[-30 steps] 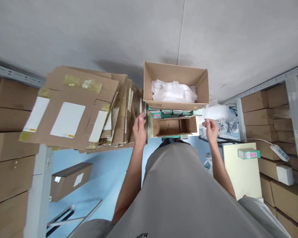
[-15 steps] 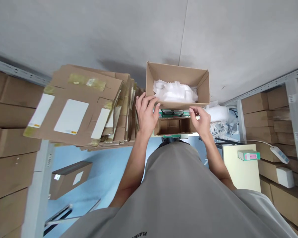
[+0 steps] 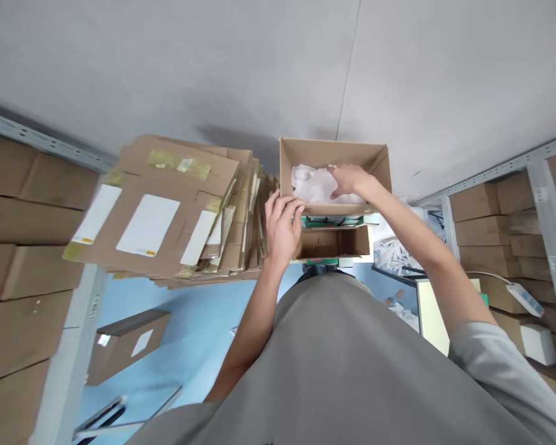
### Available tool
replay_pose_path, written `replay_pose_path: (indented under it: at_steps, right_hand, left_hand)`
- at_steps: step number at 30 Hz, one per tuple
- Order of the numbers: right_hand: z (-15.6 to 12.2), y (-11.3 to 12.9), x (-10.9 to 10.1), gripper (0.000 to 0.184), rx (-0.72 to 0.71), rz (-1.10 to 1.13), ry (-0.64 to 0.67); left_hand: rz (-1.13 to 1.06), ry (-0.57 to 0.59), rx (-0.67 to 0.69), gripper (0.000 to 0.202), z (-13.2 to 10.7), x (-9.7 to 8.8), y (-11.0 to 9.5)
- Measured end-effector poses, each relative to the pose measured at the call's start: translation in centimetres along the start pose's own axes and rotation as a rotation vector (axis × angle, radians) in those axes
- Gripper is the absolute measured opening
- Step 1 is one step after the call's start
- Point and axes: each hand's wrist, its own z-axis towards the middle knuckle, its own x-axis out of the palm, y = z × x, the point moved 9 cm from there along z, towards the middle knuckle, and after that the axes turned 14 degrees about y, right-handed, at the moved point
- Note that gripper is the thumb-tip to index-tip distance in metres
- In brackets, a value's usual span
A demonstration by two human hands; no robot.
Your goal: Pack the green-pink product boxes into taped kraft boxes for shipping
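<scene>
An open-topped cardboard box (image 3: pixel 338 149) stands straight ahead, with crumpled white wrapping material (image 3: pixel 311 183) inside. My left hand (image 3: pixel 283 225) is closed around its near left corner, fingers at the rim and side. Reaching into this box from the right, my right hand (image 3: pixel 351 180) rests on the white material with thumb and fingers apart; some fingertips are hidden. Green-edged packs (image 3: pixel 327 220) show just below the near wall. Closer to my body is a smaller open cardboard box (image 3: pixel 327 243).
Flattened cartons (image 3: pixel 192 198) with white labels are piled to the left. Shelves of brown boxes (image 3: pixel 23 266) line the left side, and more boxes (image 3: pixel 486 213) fill the right shelf. White paper shreds (image 3: pixel 396 256) lie at right. A grey wall (image 3: pixel 259 62) stands behind.
My right hand has left the near rim and moved up into the box onto the white material. My left hand stays at the left corner. The view has shifted slightly.
</scene>
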Motion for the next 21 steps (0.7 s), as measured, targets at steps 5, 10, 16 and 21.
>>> replay_pose_path:
  at_steps: [5,10,16,21]
  right_hand:
    - [2.5,3.2,1.3,0.031,0.007,-0.224,0.162]
    - [-2.5,3.2,-2.4,0.019,-0.052,-0.212,-0.028]
    - [-12.6,3.0,-6.1,0.017,-0.075,-0.129,-0.403]
    - [-22.3,7.5,-4.0,0.022,-0.169,-0.108,-0.58]
  left_hand:
    - [0.024,0.001,-0.007,0.034,-0.4,-0.1,-0.4]
    - [-0.006,0.012,-0.018,0.034,-0.6,0.0,-0.1]
    - [-0.081,-0.065,-0.042,0.062,-0.3,-2.3,-2.5]
    - [-0.162,0.072,-0.008,0.095,-0.3,-4.0,-7.0]
